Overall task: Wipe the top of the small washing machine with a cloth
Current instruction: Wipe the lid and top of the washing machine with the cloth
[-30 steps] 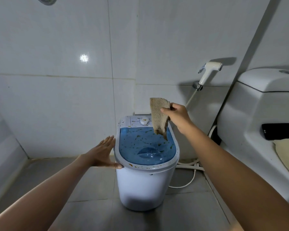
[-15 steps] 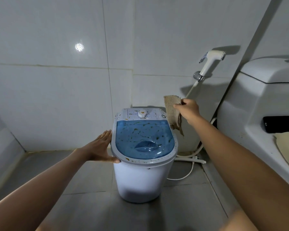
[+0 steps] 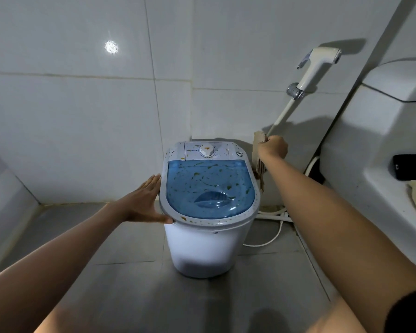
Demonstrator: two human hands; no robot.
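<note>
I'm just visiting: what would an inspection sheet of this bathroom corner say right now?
Surface: washing machine top, blue lid and pale rim flecked with orange-brown spots.
Job's things: cloth hanging beside the machine's right side, not on the lid.
Clutter: dark phone-like item on the toilet.
Hands: left hand flat against the rim; right hand grips the cloth.
Cables: white cord on the floor.
Surroundings: tiled walls, spray nozzle.

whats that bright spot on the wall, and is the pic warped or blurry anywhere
Head view: the bright spot is glare on the glossy wall tile; wide-angle distortion bows the tile seams and stretches both forearms; light is dim, with hard shadows behind the bidet sprayer and the right hand; the washing machine is sharp.
</note>
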